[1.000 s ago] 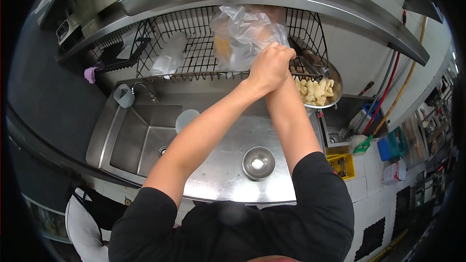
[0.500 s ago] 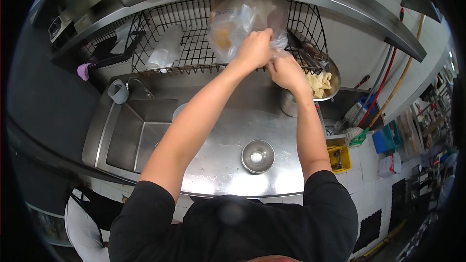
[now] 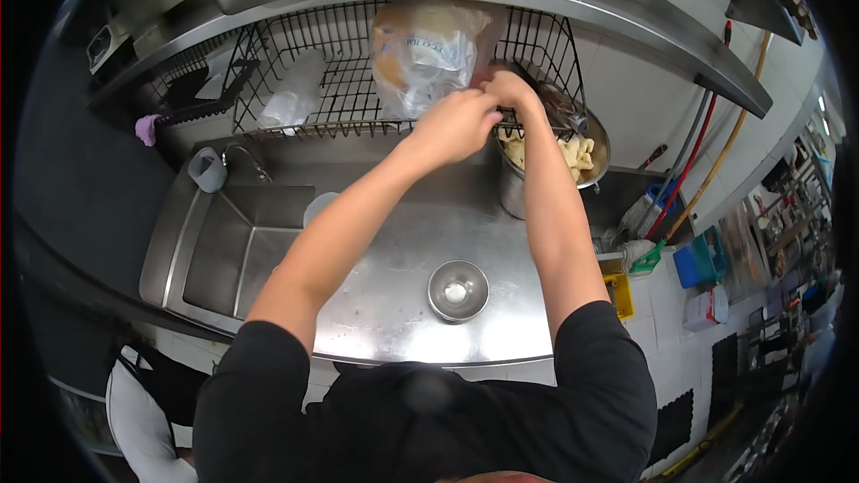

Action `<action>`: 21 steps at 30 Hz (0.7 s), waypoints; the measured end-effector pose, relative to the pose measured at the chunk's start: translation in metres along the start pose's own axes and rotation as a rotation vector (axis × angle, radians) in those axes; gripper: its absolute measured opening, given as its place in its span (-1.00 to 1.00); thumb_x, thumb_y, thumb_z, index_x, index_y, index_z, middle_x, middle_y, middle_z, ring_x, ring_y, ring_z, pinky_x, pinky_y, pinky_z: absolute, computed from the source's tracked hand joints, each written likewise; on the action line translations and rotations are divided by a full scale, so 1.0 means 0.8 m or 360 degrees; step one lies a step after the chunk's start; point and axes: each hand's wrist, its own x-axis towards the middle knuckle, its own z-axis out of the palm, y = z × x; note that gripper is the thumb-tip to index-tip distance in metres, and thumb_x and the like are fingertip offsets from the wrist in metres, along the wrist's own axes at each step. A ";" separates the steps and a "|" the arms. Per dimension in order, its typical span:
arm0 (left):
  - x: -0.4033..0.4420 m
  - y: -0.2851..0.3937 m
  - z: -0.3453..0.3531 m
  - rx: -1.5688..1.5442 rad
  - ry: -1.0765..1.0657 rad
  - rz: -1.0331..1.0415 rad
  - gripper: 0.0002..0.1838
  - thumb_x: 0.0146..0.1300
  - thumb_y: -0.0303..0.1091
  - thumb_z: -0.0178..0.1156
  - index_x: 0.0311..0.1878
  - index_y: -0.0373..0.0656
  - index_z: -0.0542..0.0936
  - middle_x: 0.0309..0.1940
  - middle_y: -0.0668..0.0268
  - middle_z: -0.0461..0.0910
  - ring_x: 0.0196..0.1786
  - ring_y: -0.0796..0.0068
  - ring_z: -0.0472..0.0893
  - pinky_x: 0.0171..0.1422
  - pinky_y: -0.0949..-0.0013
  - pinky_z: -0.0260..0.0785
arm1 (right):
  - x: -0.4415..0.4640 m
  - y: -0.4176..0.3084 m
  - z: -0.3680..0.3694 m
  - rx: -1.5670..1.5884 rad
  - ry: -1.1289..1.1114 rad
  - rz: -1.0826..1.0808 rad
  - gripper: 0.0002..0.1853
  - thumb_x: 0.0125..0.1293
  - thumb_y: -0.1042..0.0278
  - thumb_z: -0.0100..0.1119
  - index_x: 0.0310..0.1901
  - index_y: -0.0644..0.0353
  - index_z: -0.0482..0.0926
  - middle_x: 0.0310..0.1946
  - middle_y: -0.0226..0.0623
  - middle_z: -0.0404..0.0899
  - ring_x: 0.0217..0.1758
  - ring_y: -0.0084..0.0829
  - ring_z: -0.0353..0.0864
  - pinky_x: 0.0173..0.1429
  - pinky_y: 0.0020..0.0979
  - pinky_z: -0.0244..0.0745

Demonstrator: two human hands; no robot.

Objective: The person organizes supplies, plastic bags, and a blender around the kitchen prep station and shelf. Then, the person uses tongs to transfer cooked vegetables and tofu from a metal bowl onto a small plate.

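A clear plastic bag (image 3: 428, 58) with blue print sits in the black wire basket, with rounded pale-brown contents showing through. My left hand (image 3: 455, 125) is at the bag's lower right side, its fingers curled closed on the gathered plastic. Close beside it, my right hand (image 3: 512, 92) is closed at the same bunched end; its fingertips are slightly blurred and partly hidden. Behind my right forearm stands a steel pot (image 3: 513, 190) holding pale, chunky pieces (image 3: 577, 154).
The wire basket (image 3: 353, 94) hangs below a steel shelf (image 3: 617, 22) and also holds another plastic bag (image 3: 295, 94). A small steel bowl (image 3: 458, 291) with something white inside stands on the steel counter (image 3: 385, 304). A sink (image 3: 219, 259) lies left.
The bag's print now shows clearly. My left hand has moved down and my right hand up, both still at the bag's gathered end. The whole view has shifted slightly.
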 end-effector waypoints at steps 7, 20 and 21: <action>-0.072 -0.067 -0.066 0.0184 0.0154 -0.0356 -0.60 0.38 -0.04 0.30 -0.27 -0.27 0.70 -0.33 0.07 0.73 -0.26 0.02 0.68 -0.13 0.03 0.47 | -0.025 -0.020 0.022 0.0111 0.0549 0.0373 -0.70 0.25 0.37 0.28 0.01 0.20 0.72 -0.01 0.07 0.71 0.14 0.09 0.67 0.20 -0.04 0.57; -0.035 -0.116 -0.077 0.0138 -0.1089 -0.0609 -0.33 0.52 0.27 -0.02 0.36 -0.09 0.57 0.30 0.04 0.60 0.40 -0.03 0.51 0.48 0.09 0.32 | -0.063 -0.037 -0.015 0.0421 0.0717 0.0210 -0.51 0.20 0.17 0.33 0.04 0.42 0.62 0.01 0.25 0.66 0.19 0.16 0.63 0.26 -0.08 0.54; -0.036 -0.118 -0.070 0.0236 -0.1064 -0.0547 -0.35 0.52 0.24 -0.01 0.39 -0.07 0.54 0.32 0.05 0.58 0.41 -0.04 0.50 0.49 0.07 0.31 | -0.067 -0.038 -0.012 0.0479 0.0756 -0.0019 -0.53 0.21 0.20 0.33 0.06 0.40 0.60 -0.01 0.19 0.68 0.18 0.15 0.63 0.27 -0.08 0.53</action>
